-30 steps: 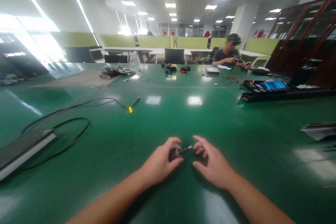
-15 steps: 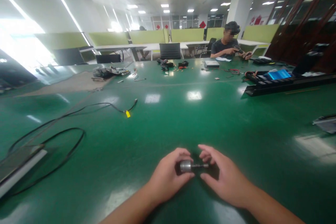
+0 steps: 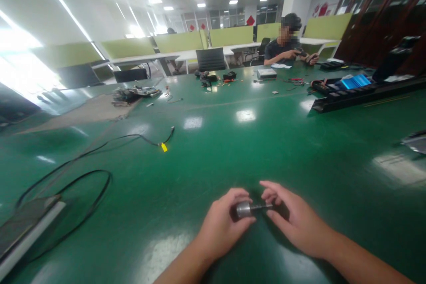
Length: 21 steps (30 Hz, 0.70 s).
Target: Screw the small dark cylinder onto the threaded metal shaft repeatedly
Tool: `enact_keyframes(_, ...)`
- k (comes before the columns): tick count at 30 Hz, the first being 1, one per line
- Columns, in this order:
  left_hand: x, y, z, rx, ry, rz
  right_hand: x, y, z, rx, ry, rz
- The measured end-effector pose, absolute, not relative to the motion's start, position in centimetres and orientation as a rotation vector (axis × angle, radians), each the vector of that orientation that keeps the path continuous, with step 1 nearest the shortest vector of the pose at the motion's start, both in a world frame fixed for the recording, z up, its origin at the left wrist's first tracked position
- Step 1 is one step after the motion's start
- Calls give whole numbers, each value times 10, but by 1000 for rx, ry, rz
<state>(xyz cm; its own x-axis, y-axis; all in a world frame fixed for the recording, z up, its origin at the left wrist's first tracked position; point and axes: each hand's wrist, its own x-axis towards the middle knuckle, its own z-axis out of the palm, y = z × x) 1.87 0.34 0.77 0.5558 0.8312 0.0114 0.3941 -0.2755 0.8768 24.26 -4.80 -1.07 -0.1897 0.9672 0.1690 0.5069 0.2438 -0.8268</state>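
A small silver metal cylinder with a thin, dark, ridged shaft sits low in the middle of the view, its shaft pointing right. My left hand curls round the cylinder end, fingers on the far side and thumb on the near side. The palm side of the cylinder is in shadow. My right hand is at the shaft's free end, its thumb and fingers apart on either side of the tip. I cannot tell whether the right thumb touches the shaft. Both hands are just over the green table.
A black cable with a yellow tag lies to the left, near a flat device. Farther back are a pile of parts, a grey box and a long black channel. Another person sits across the table, holding something.
The view has tilted slightly downward. My right thumb has come nearer to the shaft's tip. My left hand keeps the same curl round the cylinder.
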Motion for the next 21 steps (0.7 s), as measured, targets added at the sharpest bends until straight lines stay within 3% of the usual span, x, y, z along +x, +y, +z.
enact_keyframes(21,16,13,8,1901,974,624,226,-36,-14,-1302,-1627,1004)
